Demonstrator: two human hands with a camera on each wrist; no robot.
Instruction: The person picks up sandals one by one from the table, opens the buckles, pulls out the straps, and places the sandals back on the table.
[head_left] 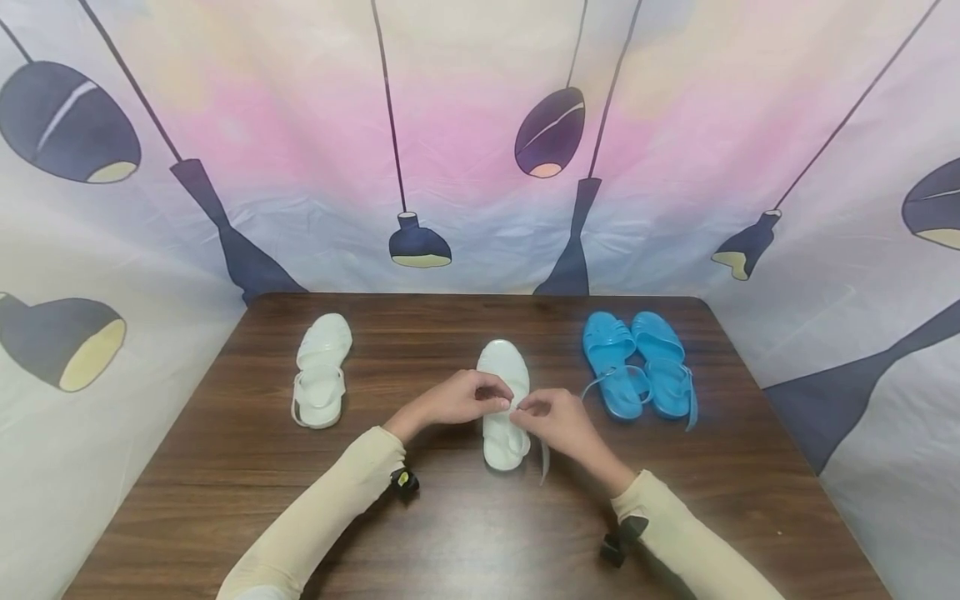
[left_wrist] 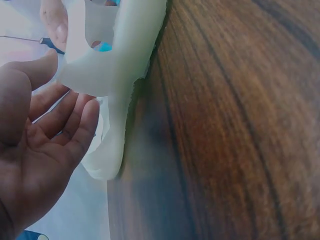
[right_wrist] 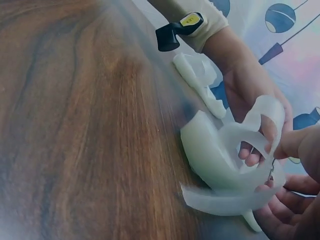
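A white sandal (head_left: pixel 504 446) lies sole down in the middle of the wooden table, toe toward the back wall. My left hand (head_left: pixel 459 398) is at its left side, thumb and fingers at the ankle strap (left_wrist: pixel 85 72). From the right, my right hand (head_left: pixel 561 423) pinches the same strap by a small metal buckle (right_wrist: pixel 272 171). The strap's loose end (right_wrist: pixel 225 204) hangs out past the sandal's right side. In the head view the fingertips of both hands nearly meet above the sandal, hiding part of the strap.
Another white sandal (head_left: pixel 322 375) lies at the left of the table (head_left: pixel 450 533). At the right stand two blue sandals, one (head_left: pixel 609 342) beside the other (head_left: pixel 667 375), straps sticking out. A cloth printed with lamps (head_left: pixel 465 150) hangs behind and at both sides.
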